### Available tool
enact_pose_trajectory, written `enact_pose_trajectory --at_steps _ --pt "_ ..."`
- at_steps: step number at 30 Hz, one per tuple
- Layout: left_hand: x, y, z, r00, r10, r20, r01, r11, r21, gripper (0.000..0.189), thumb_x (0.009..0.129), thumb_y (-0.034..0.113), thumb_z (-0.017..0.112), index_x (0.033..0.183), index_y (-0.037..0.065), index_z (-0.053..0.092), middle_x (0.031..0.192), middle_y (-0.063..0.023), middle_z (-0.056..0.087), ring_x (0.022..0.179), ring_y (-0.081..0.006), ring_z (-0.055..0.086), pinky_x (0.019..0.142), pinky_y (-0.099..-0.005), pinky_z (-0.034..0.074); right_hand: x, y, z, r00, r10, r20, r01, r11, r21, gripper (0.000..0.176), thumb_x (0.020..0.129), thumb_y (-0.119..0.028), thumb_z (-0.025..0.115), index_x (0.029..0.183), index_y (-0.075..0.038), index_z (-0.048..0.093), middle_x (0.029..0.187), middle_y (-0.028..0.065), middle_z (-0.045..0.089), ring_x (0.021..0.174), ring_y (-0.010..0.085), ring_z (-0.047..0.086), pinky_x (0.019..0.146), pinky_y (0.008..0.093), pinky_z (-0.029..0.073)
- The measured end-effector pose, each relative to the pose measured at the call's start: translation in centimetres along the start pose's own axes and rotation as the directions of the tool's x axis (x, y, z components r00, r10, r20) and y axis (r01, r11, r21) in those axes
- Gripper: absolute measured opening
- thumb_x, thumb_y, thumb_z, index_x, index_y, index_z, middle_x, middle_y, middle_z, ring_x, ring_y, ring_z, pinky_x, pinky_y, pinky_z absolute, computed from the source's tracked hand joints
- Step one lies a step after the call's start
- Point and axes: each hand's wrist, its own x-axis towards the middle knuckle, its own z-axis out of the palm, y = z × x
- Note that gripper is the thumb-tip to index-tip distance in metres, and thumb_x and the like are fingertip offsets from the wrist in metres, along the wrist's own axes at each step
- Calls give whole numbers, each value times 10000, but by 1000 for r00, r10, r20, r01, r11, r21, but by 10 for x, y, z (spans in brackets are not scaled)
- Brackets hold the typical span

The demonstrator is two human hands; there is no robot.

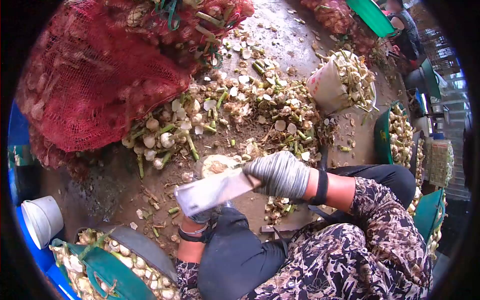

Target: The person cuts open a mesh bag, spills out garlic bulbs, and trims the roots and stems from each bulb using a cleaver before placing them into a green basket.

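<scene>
My right hand, in a striped grey glove, is closed round the handle of a cleaver. The wide blade points left and slightly down, above my knee. My left hand, also gloved, is under the blade near my knee; its fingers are hidden. Just beyond the cleaver a round, pale wooden chopping block shows in part. Garlic bulbs with green stems lie on the floor past the block, beside a heap of cut stems and peelings.
Red mesh sacks of garlic bulge at the upper left. A white sack of stalks stands upper right. Green tubs of garlic line the right; another green tub and a white bucket are lower left. A person is far right.
</scene>
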Motion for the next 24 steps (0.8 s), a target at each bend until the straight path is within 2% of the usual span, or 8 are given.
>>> enact_pose_trajectory --at_steps 2,3,12,14,18,21,23,24 --pt "0 4 3 999 -25 -25 21 989 -146 563 832 281 719 1309 63 513 1225 -99 596 1112 -235 592 968 -353 479 2 -7 -3 993 5 115 6 995 -95 180 784 -207 665 920 -143 567 733 119 609 724 354 656 603 459 493" --pt "0 6 3 999 -28 -34 20 981 -193 556 834 267 714 1309 62 510 1224 -98 594 1111 -232 591 967 -352 479 2 -8 -3 993 4 115 7 995 -96 180 784 -207 665 920 -143 567 733 119 609 724 354 656 603 459 493" --pt "-1 3 6 998 -11 -66 -9 954 -299 502 850 140 669 1308 56 483 1211 -88 579 1102 -205 584 962 -344 482 6 -17 3 993 -45 106 50 998 -42 156 793 -214 641 907 -141 563 726 115 604 688 344 642 576 461 483" --pt "-2 2 6 997 -11 -70 -12 949 -314 493 853 112 659 1308 54 477 1208 -85 576 1100 -199 582 960 -342 483 8 -16 7 983 9 182 10 995 -103 136 794 -195 626 900 -134 566 728 112 606 686 345 639 578 462 485" --pt "-3 0 9 998 2 -68 -25 943 -331 480 860 56 639 1308 52 465 1203 -81 569 1096 -187 579 958 -339 484 13 -7 20 982 60 178 -36 990 -136 139 775 -163 611 896 -115 563 715 126 609 684 360 639 574 471 483" --pt "-3 -1 11 998 -58 -37 32 875 -484 464 862 14 625 1296 47 465 1174 -68 578 1070 -177 585 946 -329 487 12 2 30 987 46 153 -23 989 -147 189 740 -167 631 907 -102 571 729 140 615 704 366 648 578 477 491" --pt "-3 -14 12 997 -82 -17 63 867 -494 458 856 5 629 1283 45 469 1157 -61 588 1059 -173 590 934 -323 492 14 12 41 989 66 130 -49 990 -131 244 702 -162 651 927 -97 584 751 147 622 724 374 649 589 481 498" --pt "-3 -8 13 999 -42 -31 28 930 -367 440 854 1 634 1263 48 477 1142 -55 597 1045 -165 593 926 -315 495 17 19 41 987 83 141 -64 989 -133 249 699 -159 642 932 -95 584 751 154 620 730 385 644 599 486 498"
